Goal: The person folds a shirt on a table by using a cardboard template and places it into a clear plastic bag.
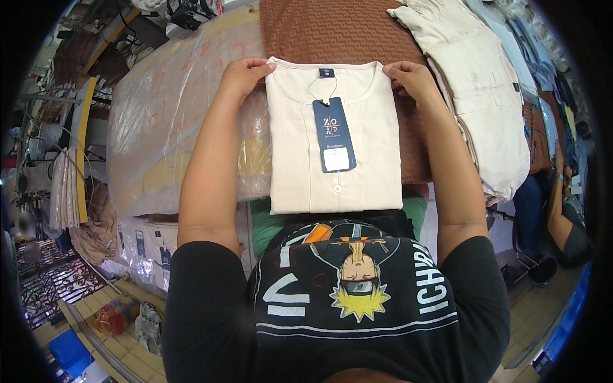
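Note:
A folded cream shirt (290,153) lies in front of me with its round neckline at the far end. A dark blue hang tag (335,121) on a thin string rests on its front, above a small button. My left hand (246,75) pinches the shirt's far left corner between thumb and fingers. At the far right corner, my right hand (410,80) pinches the cloth the same way. Both arms reach forward, and the shirt is held flat between the two hands.
Brown patterned cloth (338,29) lies under and beyond the shirt. A large plastic-wrapped bundle (179,121) stands at the left. To the right is a pile of cream garments (479,96). Another person's arm (559,210) shows at the far right.

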{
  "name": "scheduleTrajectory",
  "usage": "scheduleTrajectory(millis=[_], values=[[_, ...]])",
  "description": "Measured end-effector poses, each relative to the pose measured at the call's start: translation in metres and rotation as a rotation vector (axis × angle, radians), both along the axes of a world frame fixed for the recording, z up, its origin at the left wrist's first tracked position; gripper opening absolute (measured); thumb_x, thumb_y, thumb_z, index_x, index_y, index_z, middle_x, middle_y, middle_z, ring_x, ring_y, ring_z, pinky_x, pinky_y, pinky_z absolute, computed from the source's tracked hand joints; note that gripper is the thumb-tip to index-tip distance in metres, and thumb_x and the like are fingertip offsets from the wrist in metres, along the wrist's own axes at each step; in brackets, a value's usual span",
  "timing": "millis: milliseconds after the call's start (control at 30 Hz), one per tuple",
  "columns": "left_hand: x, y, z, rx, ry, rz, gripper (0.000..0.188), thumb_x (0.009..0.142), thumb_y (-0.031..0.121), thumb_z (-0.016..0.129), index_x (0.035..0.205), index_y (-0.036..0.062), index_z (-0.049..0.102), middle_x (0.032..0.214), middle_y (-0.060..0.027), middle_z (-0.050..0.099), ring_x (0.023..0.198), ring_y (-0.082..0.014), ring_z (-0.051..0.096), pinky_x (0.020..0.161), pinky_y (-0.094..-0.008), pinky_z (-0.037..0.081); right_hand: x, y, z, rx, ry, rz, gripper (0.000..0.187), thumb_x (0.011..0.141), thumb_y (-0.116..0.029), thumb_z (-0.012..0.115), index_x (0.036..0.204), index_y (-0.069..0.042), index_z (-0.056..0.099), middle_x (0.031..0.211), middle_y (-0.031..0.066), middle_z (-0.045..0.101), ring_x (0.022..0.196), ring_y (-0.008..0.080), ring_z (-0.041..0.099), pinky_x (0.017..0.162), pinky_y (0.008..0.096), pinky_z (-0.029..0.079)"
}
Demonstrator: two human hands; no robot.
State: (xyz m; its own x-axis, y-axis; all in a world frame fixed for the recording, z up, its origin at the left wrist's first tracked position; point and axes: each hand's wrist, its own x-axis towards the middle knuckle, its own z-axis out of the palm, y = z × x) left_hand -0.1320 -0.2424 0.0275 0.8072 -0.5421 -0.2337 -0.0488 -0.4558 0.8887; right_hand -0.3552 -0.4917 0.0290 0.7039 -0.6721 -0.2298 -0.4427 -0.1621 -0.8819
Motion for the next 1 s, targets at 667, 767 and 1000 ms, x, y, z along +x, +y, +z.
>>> scheduleTrajectory(millis=[667, 767, 1000], values=[[-0.003, -0.006, 0.006, 0.008, 0.203, -0.161, 0.028, 0.082, 0.021, 0.068, 0.1, 0.0001, 0.065, 0.086, -0.0043, 0.066, 0.076, -0.0125, 0.06, 0.071, -0.0241, 0.046, 0.014, -0.006, -0.003, -0.026, 0.024, 0.002, 0.024, 0.079, -0.033, 0.067, 0.079, -0.01, 0.064, 0.074, -0.0012, 0.062, 0.067, 0.0081, 0.054, 0.061, 0.0237, 0.041], [-0.001, -0.008, 0.006, 0.023, 0.2, -0.169, 0.028, 0.083, 0.023, 0.067, 0.099, 0.0007, 0.065, 0.086, -0.0052, 0.067, 0.077, -0.0144, 0.061, 0.072, -0.0258, 0.047, 0.015, -0.009, -0.004, -0.017, 0.047, -0.003, 0.023, 0.08, -0.033, 0.067, 0.08, -0.01, 0.064, 0.076, -0.0009, 0.063, 0.07, 0.0086, 0.056, 0.061, 0.0239, 0.041], [-0.03, -0.061, 0.021, 0.076, -0.661, -0.416, 0.035, 0.082, 0.029, 0.066, 0.107, 0.0057, 0.064, 0.104, -0.0112, 0.065, 0.095, -0.0227, 0.062, 0.084, -0.0318, 0.047, 0.004, -0.012, 0.007, 0.001, 0.033, 0.11, 0.021, 0.08, -0.03, 0.068, 0.088, -0.011, 0.066, 0.079, -0.0028, 0.064, 0.073, 0.0072, 0.057, 0.062, 0.0231, 0.041]])
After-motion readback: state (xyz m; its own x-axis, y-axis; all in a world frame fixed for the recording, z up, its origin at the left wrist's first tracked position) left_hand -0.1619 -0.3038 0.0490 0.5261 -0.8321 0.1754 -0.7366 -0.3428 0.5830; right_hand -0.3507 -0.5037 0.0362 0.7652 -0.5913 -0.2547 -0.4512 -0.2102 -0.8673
